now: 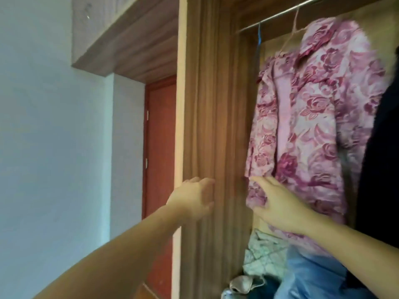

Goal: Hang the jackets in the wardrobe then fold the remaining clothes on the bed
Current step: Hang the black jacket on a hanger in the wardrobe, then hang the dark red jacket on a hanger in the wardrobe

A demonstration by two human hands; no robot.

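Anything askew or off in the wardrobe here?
Mildly. The pink floral jacket hangs on the rail but sits crooked on its hanger, with its collar off to the right of the hook. Below, crumpled clothes lie in a loose heap.

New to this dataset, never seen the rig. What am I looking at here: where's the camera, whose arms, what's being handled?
There is no robot. A person wears one wide-angle camera on the head, looking forward and down, so both bare arms reach in from the bottom.

The scene is an open wooden wardrobe. A pink floral jacket hangs on a hanger from the metal rail, beside a dark garment. More clothes are piled below.

The left hand is open, at the wardrobe's side panel. The right hand lies against the jacket's lower edge with fingers spread; it grips nothing I can see.
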